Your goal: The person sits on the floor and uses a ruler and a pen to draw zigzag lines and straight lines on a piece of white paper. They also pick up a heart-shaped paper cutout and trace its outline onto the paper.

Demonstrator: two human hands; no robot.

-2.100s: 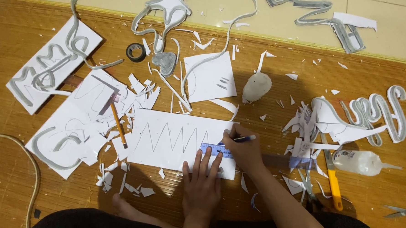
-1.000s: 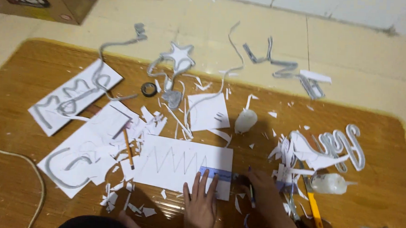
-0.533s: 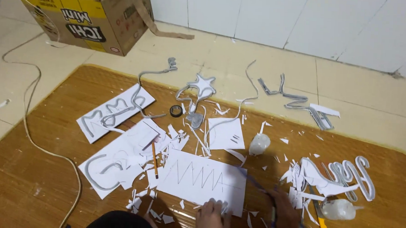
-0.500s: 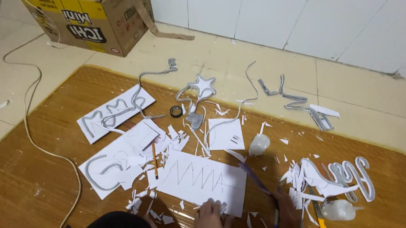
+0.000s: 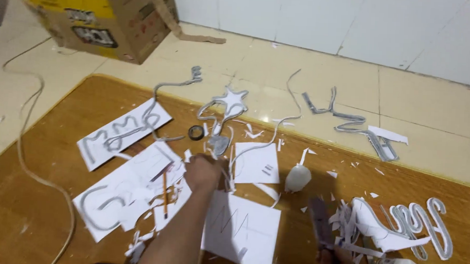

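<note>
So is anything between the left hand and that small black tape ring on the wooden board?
Nothing solid shows in between. The left hand hovers just below and right of the tape ring. In the gap lie only flat white paper scraps on the wooden board. The grey bent strip lies just right of that line.
</note>
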